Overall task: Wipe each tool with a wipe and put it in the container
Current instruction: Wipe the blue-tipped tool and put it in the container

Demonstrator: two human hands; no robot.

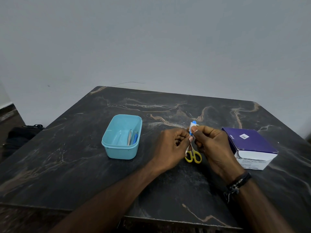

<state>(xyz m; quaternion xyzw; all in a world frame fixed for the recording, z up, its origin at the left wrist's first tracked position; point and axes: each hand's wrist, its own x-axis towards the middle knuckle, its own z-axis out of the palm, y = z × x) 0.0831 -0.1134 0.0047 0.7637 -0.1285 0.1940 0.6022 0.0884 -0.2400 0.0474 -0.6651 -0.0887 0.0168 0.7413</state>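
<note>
Between both hands, left (170, 145) and right (212, 145), pinched: wipe packet (192, 130), above yellow scissors (193, 156).

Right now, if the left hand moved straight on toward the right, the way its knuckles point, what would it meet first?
Probably the right hand, which pinches the same small blue-and-white packet as the left hand, above the yellow-handled scissors. The purple box lies further along.

- Tabletop (84, 174): dark marble-look slab with pale and tan veins, its far edge against a grey wall.
- Container (116, 153): light blue plastic tub, open-topped, standing left of centre, with a few slim tools inside.
- Box (252, 145): purple and white carton of alcohol swabs, standing at the right side.
</note>
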